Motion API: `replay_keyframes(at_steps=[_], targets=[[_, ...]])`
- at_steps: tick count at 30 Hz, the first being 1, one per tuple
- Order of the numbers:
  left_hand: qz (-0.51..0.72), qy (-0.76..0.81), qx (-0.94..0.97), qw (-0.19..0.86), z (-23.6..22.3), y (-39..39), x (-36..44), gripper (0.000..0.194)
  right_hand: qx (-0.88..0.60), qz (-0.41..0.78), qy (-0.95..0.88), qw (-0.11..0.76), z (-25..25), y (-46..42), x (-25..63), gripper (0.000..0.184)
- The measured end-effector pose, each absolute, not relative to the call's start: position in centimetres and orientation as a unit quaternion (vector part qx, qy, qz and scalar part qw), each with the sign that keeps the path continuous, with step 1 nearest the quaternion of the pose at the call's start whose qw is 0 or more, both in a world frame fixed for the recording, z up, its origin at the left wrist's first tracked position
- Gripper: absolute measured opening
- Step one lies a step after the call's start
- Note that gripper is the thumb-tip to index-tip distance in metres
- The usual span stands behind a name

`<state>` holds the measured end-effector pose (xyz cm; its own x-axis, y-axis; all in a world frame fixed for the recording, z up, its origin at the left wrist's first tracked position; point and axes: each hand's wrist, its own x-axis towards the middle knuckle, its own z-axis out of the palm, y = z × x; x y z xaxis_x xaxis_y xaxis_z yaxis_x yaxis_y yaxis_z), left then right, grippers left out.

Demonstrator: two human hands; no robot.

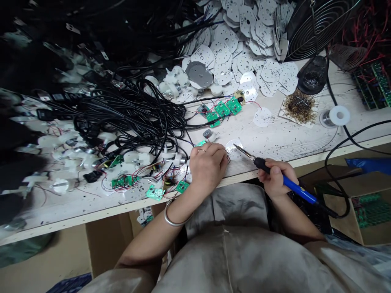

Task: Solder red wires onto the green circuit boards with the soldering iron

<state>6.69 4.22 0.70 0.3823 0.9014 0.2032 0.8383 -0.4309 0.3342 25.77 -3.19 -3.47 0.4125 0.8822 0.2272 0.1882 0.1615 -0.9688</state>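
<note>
My right hand [279, 179] is closed around the blue and black handle of a soldering iron [287, 185]. The iron's metal tip points left, over a white octagonal circuit board [234, 151] on the bench near its front edge. Beside that board my left hand [209, 165] rests with curled fingers; its fingertips are turned down at the board's left side, and what they hold is hidden. A small green circuit board [201, 143] peeks out behind the left hand, with a small white and grey part [208, 135] just above it.
Black cables [134, 114] and white plastic parts [70, 162] crowd the left. White boards [244, 40] pile up at the back. A solder spool [336, 116], a pad of dark and gold bits [297, 108] and a fan [314, 28] stand right. Green boards [222, 109] lie mid-bench.
</note>
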Motion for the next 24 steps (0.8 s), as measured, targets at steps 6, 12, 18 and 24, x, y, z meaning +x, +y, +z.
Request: replay_keyframes(at_steps=[6,12,18,24], targets=[[0.182,0.515,0.835,0.062,0.6,4.0,6.8,0.012,-0.57,0.266,-0.477,0.614,-3.3,-3.0,25.3,0.015],[0.136,0.479,0.867,0.024,1.0,2.3,5.6,0.022,-0.584,0.241,-0.487,0.603,-3.4,-3.1,25.3,0.019],[0.146,0.406,0.901,-0.035,0.9,1.3,2.0,0.017,-0.55,0.25,-0.488,0.629,-3.6,-3.2,25.2,0.017],[0.141,0.386,0.912,0.0,0.8,1.7,0.1,0.02,-0.55,0.14,-0.542,0.619,-1.8,-1.3,27.2,0.018]])
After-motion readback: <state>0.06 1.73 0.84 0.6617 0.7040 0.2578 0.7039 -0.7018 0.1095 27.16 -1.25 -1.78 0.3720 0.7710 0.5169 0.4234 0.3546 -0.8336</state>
